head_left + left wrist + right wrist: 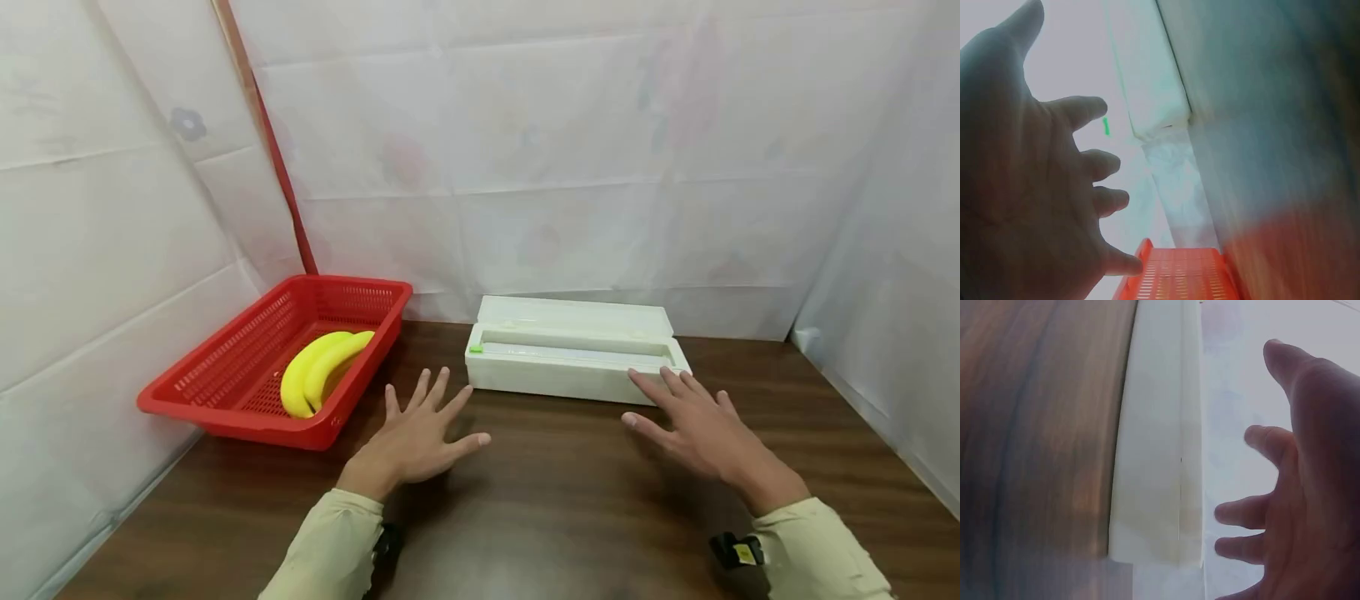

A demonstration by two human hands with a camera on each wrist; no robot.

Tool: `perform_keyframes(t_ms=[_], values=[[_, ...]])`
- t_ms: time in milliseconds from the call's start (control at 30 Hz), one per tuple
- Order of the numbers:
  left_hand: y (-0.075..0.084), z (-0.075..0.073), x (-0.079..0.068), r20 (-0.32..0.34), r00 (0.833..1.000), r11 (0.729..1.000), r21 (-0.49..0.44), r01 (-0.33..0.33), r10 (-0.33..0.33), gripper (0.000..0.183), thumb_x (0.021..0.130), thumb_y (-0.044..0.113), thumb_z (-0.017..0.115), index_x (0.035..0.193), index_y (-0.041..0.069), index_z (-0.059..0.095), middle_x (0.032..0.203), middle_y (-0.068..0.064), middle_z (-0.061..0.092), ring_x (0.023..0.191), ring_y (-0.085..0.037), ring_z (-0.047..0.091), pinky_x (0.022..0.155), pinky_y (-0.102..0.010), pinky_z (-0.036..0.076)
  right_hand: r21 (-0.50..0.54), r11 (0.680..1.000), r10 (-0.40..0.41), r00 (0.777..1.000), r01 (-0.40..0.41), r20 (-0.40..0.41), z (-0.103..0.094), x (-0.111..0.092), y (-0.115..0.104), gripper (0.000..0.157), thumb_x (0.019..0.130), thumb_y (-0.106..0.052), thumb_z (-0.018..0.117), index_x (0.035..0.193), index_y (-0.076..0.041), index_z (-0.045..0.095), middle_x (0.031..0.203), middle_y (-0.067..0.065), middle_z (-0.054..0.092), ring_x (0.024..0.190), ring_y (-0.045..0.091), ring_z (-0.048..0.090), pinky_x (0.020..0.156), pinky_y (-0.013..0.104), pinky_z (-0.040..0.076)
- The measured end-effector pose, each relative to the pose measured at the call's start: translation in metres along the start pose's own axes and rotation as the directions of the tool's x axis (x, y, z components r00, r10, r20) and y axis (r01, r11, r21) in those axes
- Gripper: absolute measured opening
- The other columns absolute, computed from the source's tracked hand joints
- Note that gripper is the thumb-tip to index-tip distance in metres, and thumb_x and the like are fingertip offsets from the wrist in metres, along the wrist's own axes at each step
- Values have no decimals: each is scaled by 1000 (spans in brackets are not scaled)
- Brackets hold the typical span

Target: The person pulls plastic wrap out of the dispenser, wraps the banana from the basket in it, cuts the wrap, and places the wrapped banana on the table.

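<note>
Both hands are held palm down over the table with fingers spread, and neither holds anything. My left hand (418, 437) is between the red basket and the long white box. My right hand (701, 433) is at the near right corner of the white box (562, 382); whether its fingertips touch the box is hard to tell. The box's lid (573, 317) stands raised at the back, with a white roll (570, 357) inside and a small green piece (477, 349) at the left end of its front edge. Two yellow bananas (333, 360) lie in the red basket (217, 417).
The brown wooden table (555, 500) runs up to white, faintly flowered sheeting (555, 150) at the back and sides. A red strip (285, 183) hangs down the sheeting behind the basket. Black straps (738, 550) circle the wrists.
</note>
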State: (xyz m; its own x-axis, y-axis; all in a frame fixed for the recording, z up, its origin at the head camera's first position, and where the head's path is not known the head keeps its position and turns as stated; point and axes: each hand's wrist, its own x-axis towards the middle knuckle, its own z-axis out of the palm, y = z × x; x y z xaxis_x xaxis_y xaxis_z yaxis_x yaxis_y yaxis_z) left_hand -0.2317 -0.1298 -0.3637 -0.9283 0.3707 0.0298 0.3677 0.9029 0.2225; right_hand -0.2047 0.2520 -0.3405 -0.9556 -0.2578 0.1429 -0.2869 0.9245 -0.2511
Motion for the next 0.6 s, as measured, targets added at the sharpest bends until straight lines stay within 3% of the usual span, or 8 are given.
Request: perform_keyframes(t_ms=[367,600], values=[[3,3,6,-14,999,999,15,-45,45,84,90,74,46,156,22,38,166,-12,15,152,-37,1,109,-73,-8,-10,998,-55,996,55,-70,5,4,-1,69,98,-63,47,155,-23,41,155,29,33,140,54,29,102,78,18],[1,-3,6,-48,996,996,55,-71,74,76,94,67,49,153,17,44,164,-14,22,152,-36,8,110,-72,-6,-45,992,-123,983,117,-138,7,6,0,60,101,-46,56,150,-13,48,147,32,42,134,53,39,102,73,29]])
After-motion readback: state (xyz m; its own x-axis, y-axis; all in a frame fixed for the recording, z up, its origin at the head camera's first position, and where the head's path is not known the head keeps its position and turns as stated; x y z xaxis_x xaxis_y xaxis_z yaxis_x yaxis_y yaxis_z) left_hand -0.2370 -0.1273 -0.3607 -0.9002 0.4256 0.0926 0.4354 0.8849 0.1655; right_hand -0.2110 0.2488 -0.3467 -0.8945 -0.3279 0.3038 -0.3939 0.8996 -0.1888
